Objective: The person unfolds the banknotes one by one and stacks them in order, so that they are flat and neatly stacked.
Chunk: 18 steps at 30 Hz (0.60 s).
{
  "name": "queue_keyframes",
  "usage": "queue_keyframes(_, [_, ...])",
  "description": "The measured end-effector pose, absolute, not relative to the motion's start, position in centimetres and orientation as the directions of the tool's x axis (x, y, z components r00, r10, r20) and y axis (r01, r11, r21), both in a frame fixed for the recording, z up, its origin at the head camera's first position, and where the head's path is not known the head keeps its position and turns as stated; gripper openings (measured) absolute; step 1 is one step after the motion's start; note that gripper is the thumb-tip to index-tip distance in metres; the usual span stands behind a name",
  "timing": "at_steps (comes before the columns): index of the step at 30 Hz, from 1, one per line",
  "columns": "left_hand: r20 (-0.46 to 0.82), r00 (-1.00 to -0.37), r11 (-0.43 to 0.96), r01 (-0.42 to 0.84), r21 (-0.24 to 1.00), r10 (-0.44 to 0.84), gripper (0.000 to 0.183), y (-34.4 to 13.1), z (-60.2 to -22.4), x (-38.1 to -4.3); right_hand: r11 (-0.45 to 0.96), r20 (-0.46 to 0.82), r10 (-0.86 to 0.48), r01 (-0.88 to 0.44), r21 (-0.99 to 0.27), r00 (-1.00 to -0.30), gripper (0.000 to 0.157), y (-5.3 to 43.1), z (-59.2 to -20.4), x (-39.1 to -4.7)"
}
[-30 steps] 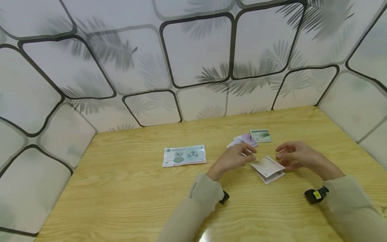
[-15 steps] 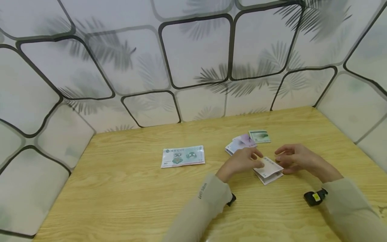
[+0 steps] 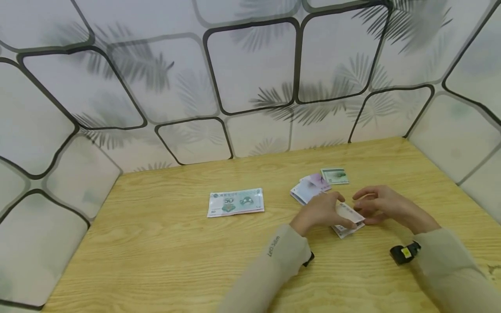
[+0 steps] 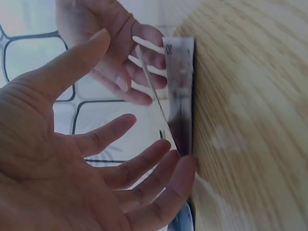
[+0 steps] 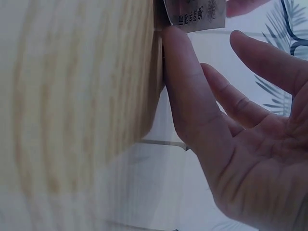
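A banknote (image 3: 348, 211), folded over with its upper leaf lifted, lies between the two hands on the right half of the table. My left hand (image 3: 322, 210) reaches over its left end, thumb across the front and overlapping the note in the head view. In the left wrist view the left fingers (image 4: 161, 204) are spread, fingertips right at the folded end, while the thumb stays apart from the paper. At the opposite end is my right hand (image 3: 385, 204), loosely bent; in the right wrist view one fingertip meets the lower edge of the note (image 5: 201, 13).
Purple-toned folded notes (image 3: 307, 190) lie just behind the left hand, with a green note (image 3: 335, 175) beyond them. A flat note marked 50 (image 3: 235, 202) lies left of centre on the wooden table (image 3: 156, 252). Patterned walls (image 3: 258, 65) border the back and sides.
My left hand has moved right and slightly down, from beside the folded note to over its left end, uncovering the purple-toned notes. The right hand has barely moved.
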State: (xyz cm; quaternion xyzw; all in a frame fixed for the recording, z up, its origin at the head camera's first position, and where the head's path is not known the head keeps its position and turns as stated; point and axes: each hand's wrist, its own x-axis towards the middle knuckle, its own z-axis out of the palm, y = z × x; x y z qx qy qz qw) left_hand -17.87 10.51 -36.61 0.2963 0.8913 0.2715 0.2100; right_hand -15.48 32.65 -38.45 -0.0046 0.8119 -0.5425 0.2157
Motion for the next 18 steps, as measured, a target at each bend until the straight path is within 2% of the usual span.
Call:
queue_keyframes(7, [-0.265,-0.779,0.767,0.384,0.513,0.568,0.070,11.6,-36.7,-17.3,0.405,-0.341,-0.242,0.225,-0.886,-0.909,0.049,32.4,-38.3,-15.6])
queue_keyframes(18, [-0.227,-0.799,0.773,0.398,0.494,0.557,0.060,11.8,-37.5,-17.4,0.370,-0.344,-0.260,0.236,-0.898,-0.902,0.049,32.2,-38.2,-15.5])
